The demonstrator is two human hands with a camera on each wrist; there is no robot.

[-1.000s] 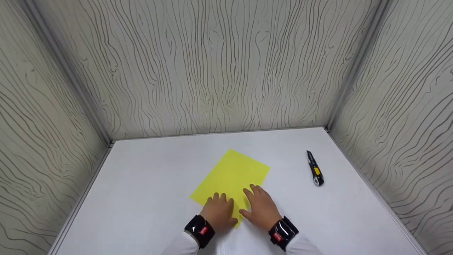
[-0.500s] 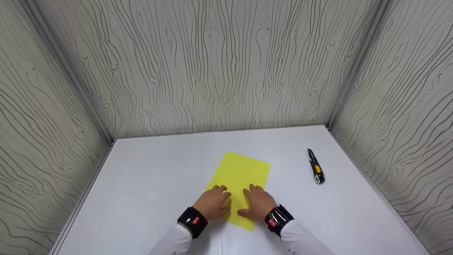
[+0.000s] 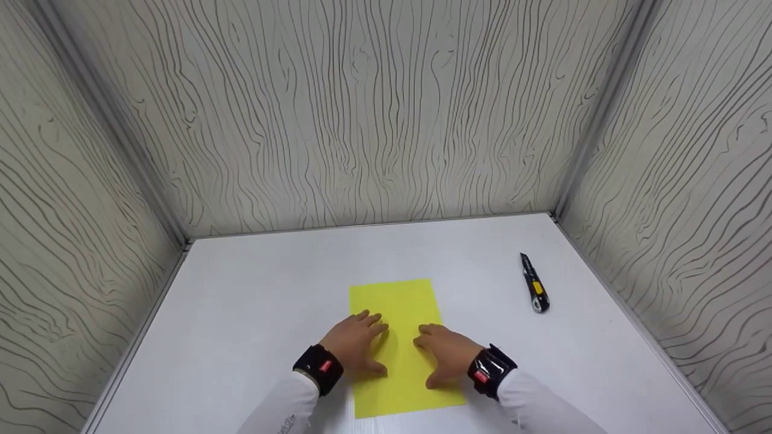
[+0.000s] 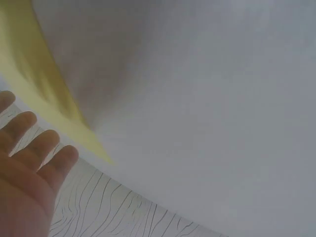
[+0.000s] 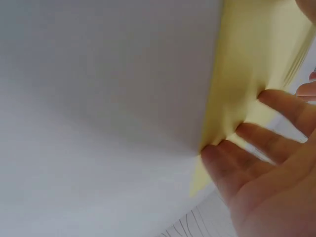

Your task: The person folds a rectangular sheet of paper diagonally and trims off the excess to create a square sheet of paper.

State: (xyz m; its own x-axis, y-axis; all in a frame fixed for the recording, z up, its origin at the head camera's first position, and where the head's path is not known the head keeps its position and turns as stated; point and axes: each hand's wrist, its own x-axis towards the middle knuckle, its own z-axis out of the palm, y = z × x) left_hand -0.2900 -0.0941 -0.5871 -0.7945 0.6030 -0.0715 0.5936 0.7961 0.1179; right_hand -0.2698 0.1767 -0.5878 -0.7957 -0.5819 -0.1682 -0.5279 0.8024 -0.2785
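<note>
A yellow sheet of paper (image 3: 401, 361) lies flat on the white table, its long sides running away from the person. Over its left edge is my left hand (image 3: 354, 343), fingers spread and thumb above the paper. In the left wrist view the fingers (image 4: 42, 143) of that hand are fairly straight, with the paper (image 4: 29, 64) beyond them. My right hand (image 3: 449, 352) lies across the right edge. Its fingertips (image 5: 242, 127) touch the paper (image 5: 242, 59) in the right wrist view, fingers extended. Neither hand pinches the sheet.
A black utility knife (image 3: 535, 283) with a yellow slider lies on the white table (image 3: 253, 301), to the right of the paper. Wood-grain-patterned panels (image 3: 386, 120) enclose the table at the back and both sides.
The paper has turned from a slanted position to nearly straight and has slid toward the person. Both hands moved with it and now sit farther apart along its two long edges.
</note>
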